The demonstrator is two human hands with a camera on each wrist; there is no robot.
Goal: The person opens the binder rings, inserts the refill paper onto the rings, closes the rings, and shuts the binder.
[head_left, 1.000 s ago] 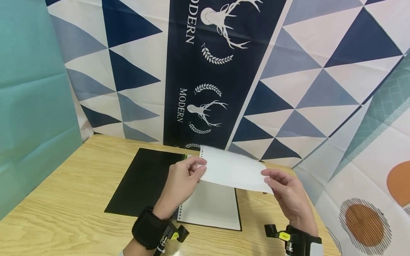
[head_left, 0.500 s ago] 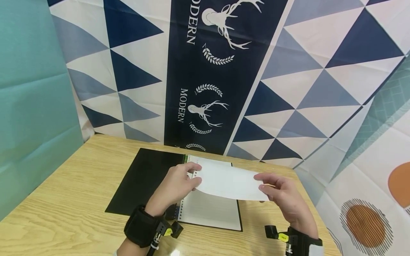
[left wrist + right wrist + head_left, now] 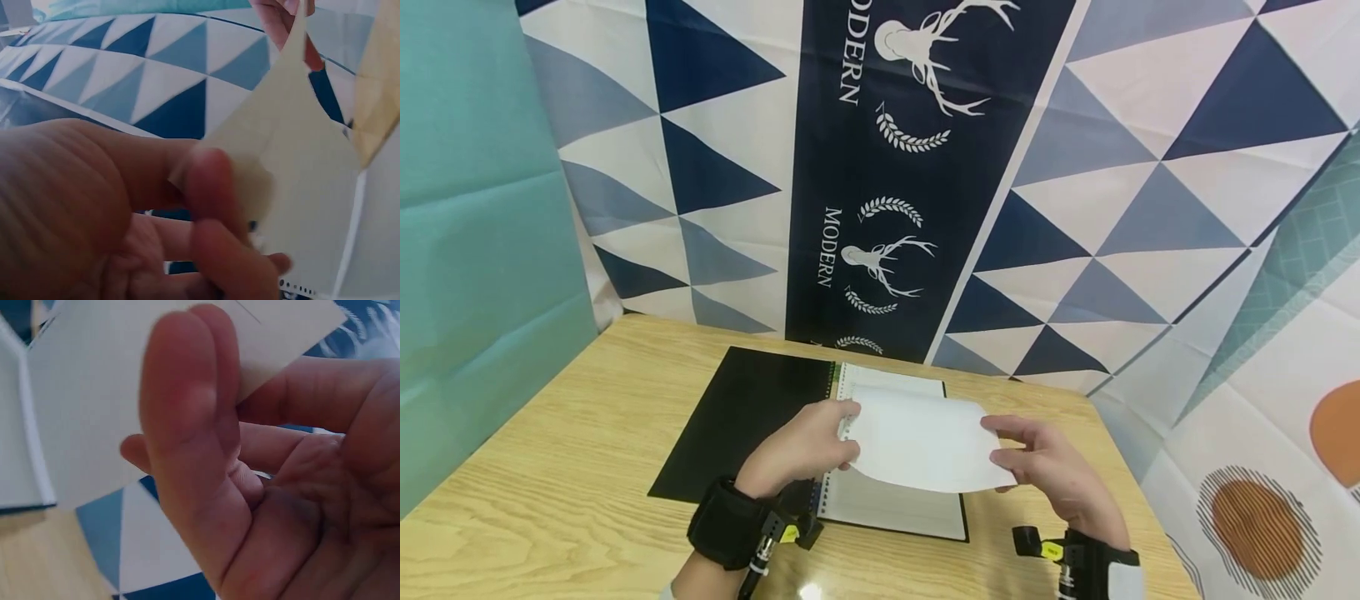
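Note:
A white sheet of paper (image 3: 928, 442), with punched holes along its left edge, is held above an open spiral notebook (image 3: 891, 512). My left hand (image 3: 808, 446) pinches the sheet's left side between thumb and fingers. On the opposite side, my right hand (image 3: 1052, 467) grips the right edge the same way. The paper is curved, and whether it is folded I cannot tell. In the left wrist view the sheet (image 3: 312, 206) stretches away toward the other hand. The right wrist view has the thumb in front, covering part of the paper (image 3: 87, 419).
The notebook lies flat on a wood-grain table (image 3: 572, 433), its black cover (image 3: 737, 417) turned to the left. Patterned cloth (image 3: 722, 150) hangs behind the table, a teal cloth (image 3: 482, 250) on the left. Both wrists wear black straps (image 3: 730, 525) with small cameras.
Both hands have come lower and nearer with the sheet. The left hand has shifted slightly left, the right slightly left too. The notebook has stayed in place.

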